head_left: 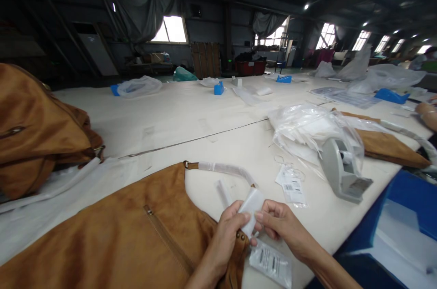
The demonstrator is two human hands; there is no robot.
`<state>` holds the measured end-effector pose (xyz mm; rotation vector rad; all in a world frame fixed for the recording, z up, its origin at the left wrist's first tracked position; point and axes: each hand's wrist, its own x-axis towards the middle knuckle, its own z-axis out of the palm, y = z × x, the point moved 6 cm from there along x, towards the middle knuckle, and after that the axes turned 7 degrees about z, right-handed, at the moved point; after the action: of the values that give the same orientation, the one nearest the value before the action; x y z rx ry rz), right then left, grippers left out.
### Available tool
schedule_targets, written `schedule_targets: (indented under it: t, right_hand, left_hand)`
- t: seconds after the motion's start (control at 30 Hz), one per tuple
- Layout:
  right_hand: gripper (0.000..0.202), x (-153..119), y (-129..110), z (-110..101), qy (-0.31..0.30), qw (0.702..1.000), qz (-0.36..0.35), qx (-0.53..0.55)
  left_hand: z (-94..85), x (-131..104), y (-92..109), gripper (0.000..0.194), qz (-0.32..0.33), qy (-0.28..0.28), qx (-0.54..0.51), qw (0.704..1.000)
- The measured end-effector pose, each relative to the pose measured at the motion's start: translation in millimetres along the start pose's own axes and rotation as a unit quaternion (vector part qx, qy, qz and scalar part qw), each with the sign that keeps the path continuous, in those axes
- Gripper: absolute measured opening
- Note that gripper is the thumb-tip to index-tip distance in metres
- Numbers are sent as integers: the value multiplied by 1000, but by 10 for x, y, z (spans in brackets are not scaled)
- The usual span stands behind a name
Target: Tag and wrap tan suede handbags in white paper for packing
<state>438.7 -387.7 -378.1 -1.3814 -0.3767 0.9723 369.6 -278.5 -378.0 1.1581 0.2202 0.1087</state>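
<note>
A brown handbag (136, 230) with a slanted zip lies flat on the table in front of me. Its strap (225, 169) is covered in white wrapping and curves toward my hands. My left hand (225, 234) pinches a folded white wrapping sheet (251, 202) around the strap near the bag's right end. The fingertips of my right hand (282, 220) are closed on the same sheet's right edge. Below the hands lies a clear packet with printed text (271, 261). White tags (290, 184) with loops rest beyond my right hand.
A grey tape dispenser (343, 170) stands at the right, beside a clear plastic bag of white sheets (303, 127). Another brown bag (392, 145) lies behind them; more brown bags (41, 129) are piled at left. Blue dispensers (219, 88) stand farther back. A blue bin (406, 207) adjoins the table's right edge.
</note>
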Motion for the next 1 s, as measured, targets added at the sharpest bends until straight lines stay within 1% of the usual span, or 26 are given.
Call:
schedule_targets:
  t: [0.13, 0.27, 0.33, 0.43, 0.57, 0.7, 0.83, 1.0]
  right_hand:
    - [41, 4, -3, 1, -3, 1000, -6, -10]
    - [39, -16, 11, -12, -26, 1000, -5, -7]
    - [38, -22, 20, -25, -39, 999, -2, -10]
    - [36, 7, 12, -19, -53, 999, -8, -12]
    - [33, 110, -23, 128, -104, 994, -38, 27]
    - [30, 194, -20, 288, -139, 988, -43, 59]
    - [30, 230, 25, 319, -142, 987, -35, 71]
    - [33, 281, 113, 238, -119, 991, -38, 50]
  left_hand:
    - [22, 1, 0, 37, 20, -10, 18, 1000]
    - [-11, 12, -5, 40, 34, 11, 52, 998]
    - [-23, 5, 9, 41, 33, 16, 45, 998]
    - [-22, -14, 50, 41, 28, 22, 6, 999]
    - [8, -31, 59, 40, 8, 19, -58, 998]
    - [5, -30, 0, 42, -10, 6, -78, 997]
    - [-23, -21, -49, 54, -22, -3, -78, 997]
    - [-36, -30, -81, 79, -35, -5, -91, 995]
